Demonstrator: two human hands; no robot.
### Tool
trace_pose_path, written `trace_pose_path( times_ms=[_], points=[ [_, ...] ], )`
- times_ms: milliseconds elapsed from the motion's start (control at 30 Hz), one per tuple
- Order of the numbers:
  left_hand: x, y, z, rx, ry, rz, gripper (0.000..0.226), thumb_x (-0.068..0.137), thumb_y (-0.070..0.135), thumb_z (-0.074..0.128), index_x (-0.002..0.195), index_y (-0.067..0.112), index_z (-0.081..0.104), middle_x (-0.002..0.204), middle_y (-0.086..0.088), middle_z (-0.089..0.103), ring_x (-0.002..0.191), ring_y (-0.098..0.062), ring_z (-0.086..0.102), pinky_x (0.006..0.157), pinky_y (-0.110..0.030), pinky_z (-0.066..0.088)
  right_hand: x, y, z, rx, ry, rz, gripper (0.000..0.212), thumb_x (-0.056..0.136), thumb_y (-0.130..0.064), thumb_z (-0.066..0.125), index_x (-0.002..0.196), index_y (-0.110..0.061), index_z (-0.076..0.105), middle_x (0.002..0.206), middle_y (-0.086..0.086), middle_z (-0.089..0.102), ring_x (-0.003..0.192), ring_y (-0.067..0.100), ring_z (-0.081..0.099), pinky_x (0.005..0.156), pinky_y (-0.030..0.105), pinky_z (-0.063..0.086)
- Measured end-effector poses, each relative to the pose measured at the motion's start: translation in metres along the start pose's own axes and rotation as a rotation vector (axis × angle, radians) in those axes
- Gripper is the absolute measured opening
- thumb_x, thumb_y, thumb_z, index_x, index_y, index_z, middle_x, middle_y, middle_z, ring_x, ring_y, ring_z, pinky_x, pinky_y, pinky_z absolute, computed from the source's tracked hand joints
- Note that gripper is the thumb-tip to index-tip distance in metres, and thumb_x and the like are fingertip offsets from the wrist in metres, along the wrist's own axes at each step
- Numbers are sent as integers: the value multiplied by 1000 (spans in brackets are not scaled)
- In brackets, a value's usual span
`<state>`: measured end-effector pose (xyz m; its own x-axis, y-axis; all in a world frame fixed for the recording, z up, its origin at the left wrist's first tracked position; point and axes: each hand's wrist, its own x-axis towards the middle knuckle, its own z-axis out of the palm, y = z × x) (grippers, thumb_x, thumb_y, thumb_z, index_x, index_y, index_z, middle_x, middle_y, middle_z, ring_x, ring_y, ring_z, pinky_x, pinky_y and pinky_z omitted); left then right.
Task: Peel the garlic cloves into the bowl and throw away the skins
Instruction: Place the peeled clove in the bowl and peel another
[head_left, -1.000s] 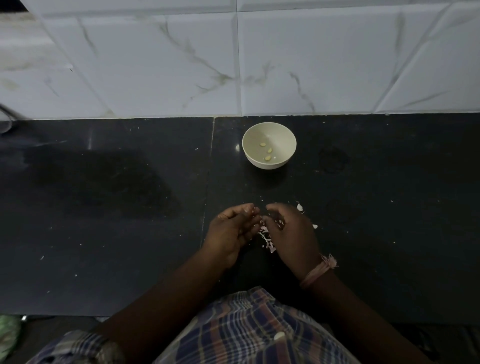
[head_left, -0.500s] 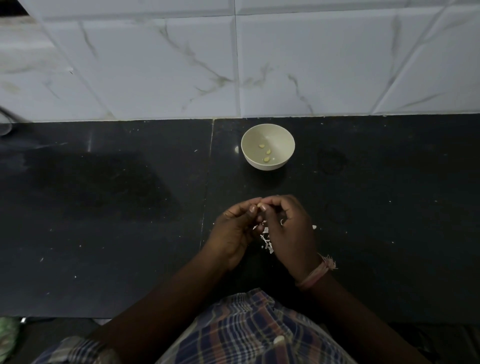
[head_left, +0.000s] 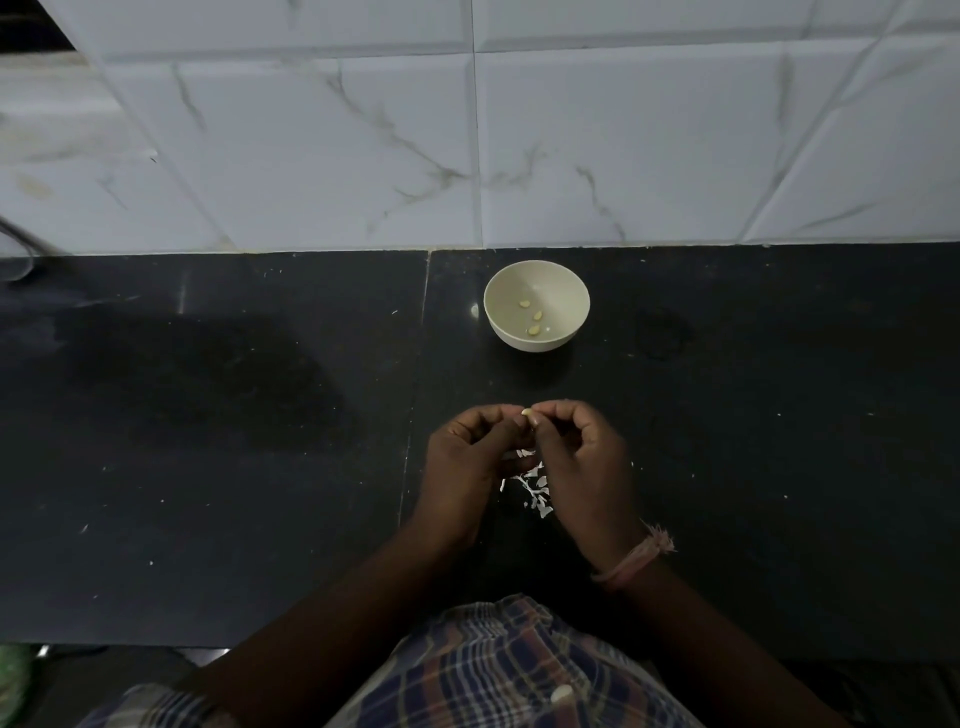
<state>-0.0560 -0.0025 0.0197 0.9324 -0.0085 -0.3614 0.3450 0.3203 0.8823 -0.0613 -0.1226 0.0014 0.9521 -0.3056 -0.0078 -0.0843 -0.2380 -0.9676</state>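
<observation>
A small pale garlic clove (head_left: 528, 413) shows between the fingertips of both hands, just above the black counter. My left hand (head_left: 470, 457) and my right hand (head_left: 584, 462) both pinch it, fingers curled, thumbs meeting in the middle. Below and between the hands lies a scatter of white garlic skins (head_left: 532, 486) on the counter. Farther back stands a cream bowl (head_left: 571, 291) holding three peeled cloves (head_left: 535, 317). Any unpeeled cloves under the hands are hidden.
The black stone counter (head_left: 208, 415) runs across the view, with a seam left of the bowl. A white marble-tiled wall (head_left: 467, 145) rises behind it. A thread band circles my right wrist (head_left: 631, 564). The counter's front edge lies near my checked shirt.
Both hands lifted slightly off the skins and came together. The clove now shows at their fingertips, where before the fingers were low over the scraps.
</observation>
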Motion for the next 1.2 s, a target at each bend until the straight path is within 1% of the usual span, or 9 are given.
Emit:
trace_pose_path(
  times_ms=[400,567,700,833,900,1000,1067,1167,1200],
  points=[
    [4,2,-2,251,73,93,7,88,4,68,86,5,74,85,-19,74,86,-47,71,79,-62,58,-3,6,0,-113,-21,-95,6,94,-19,69,98,-24,70,96,-9,70,91,4,67,83,33,57],
    [6,3,-2,310,65,101,7,87,6,67,85,5,74,82,-17,74,81,-40,73,77,-54,60,-1,7,2,-122,-38,-63,5,94,-19,69,97,-22,71,95,-9,70,89,4,67,82,32,57],
    [10,1,1,116,59,-28,9,88,4,66,86,-1,73,84,-21,72,77,-32,69,75,-44,56,3,8,4,102,-83,150,6,95,-18,67,94,-21,72,90,-3,75,88,13,72,83,39,59],
    [13,2,4,-50,77,-145,17,94,4,56,83,5,69,74,-11,68,68,-22,66,61,-30,54,4,5,5,290,-93,273,8,98,-15,63,100,-14,71,93,6,77,90,22,74,81,37,59],
    [15,2,2,-14,107,-163,20,95,10,51,81,6,65,71,-9,64,65,-22,63,56,-30,50,5,5,7,316,-80,305,9,100,-18,62,101,-15,71,90,3,76,86,19,72,81,37,59],
    [16,2,1,125,119,-183,28,101,25,48,83,7,60,66,-8,62,56,-18,58,51,-30,44,6,3,10,416,-97,383,14,102,-24,58,97,-18,70,79,-1,69,80,20,64,82,47,53],
    [16,1,3,178,89,-134,33,103,32,54,86,5,62,72,-13,66,60,-22,62,52,-30,47,8,2,11,447,-91,384,20,104,-25,54,92,-18,68,76,-2,66,79,20,60,80,46,51],
    [15,1,5,234,69,-2,13,102,18,59,104,12,71,94,-10,76,77,-20,72,65,-33,58,9,-1,9,370,-69,327,24,105,-27,51,90,-17,67,77,0,64,79,19,59,79,43,52],
    [16,1,4,263,66,39,16,101,14,60,111,18,72,98,-6,76,81,-19,73,70,-35,60,9,-1,9,339,-64,308,24,106,-27,51,91,-16,67,77,0,64,78,18,60,78,43,52]
  ],
)
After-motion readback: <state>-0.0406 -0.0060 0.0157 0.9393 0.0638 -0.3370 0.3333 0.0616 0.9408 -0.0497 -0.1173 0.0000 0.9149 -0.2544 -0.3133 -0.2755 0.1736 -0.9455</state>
